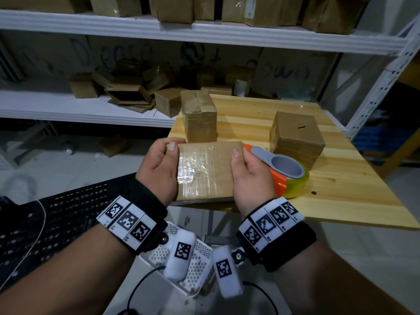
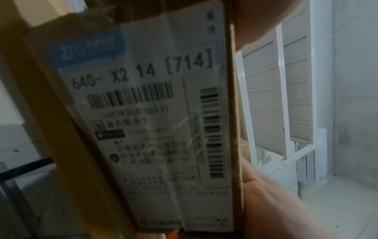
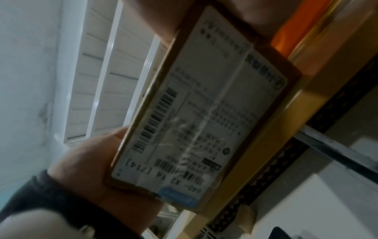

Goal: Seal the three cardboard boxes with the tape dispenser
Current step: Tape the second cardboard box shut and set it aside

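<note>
Both hands hold a flat cardboard box above the near edge of the wooden table. Clear tape shines across its top. My left hand grips its left side, thumb on top. My right hand grips its right side the same way. A white shipping label covers the box's underside. The tape dispenser, grey and orange with a yellowish roll, lies on the table just right of my right hand. Two more boxes stand behind: one taped, one plain.
White metal shelving behind the table carries several cardboard boxes on two levels. A black perforated crate sits at lower left, and a white perforated basket is below my wrists.
</note>
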{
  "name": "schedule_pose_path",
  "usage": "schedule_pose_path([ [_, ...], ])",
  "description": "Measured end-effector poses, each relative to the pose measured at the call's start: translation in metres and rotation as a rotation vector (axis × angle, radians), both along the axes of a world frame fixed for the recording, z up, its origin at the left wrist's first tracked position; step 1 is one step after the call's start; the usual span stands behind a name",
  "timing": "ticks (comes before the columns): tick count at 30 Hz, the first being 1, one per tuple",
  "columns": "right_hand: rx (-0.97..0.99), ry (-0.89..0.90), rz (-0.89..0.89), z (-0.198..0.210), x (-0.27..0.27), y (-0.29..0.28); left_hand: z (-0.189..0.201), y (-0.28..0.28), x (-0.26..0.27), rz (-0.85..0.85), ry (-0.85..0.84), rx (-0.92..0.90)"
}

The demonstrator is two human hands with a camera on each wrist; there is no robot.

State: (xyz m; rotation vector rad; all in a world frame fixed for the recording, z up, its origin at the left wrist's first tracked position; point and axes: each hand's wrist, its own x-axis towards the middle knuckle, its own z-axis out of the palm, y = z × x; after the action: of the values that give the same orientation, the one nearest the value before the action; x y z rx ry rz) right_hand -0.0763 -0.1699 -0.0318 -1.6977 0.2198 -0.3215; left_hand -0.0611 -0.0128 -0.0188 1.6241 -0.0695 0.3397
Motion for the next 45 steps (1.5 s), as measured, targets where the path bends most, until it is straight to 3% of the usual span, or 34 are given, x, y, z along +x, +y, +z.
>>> schedule_pose_path([
  [10, 0.236, -0.015, 0.017, -0.002, -0.009, -0.003, 0.000, -0.002, -0.005, 0.020, -0.025, 0.008],
  [18, 0.093, 0.039, 0.177, -0.002, -0.025, -0.012, 0.004, -0.004, 0.001, 0.034, 0.070, -0.099],
  [25, 0.053, 0.020, 0.258, -0.013, -0.017, -0.018, 0.006, -0.005, 0.002, 0.031, 0.078, -0.073],
  [33, -0.020, 0.139, 0.240, -0.018, -0.009, -0.023, 0.005, -0.005, 0.001, 0.036, 0.080, -0.053],
  [45, -0.030, 0.129, 0.240, -0.018, -0.009, -0.022, 0.005, -0.005, 0.000, 0.046, 0.065, -0.039],
])
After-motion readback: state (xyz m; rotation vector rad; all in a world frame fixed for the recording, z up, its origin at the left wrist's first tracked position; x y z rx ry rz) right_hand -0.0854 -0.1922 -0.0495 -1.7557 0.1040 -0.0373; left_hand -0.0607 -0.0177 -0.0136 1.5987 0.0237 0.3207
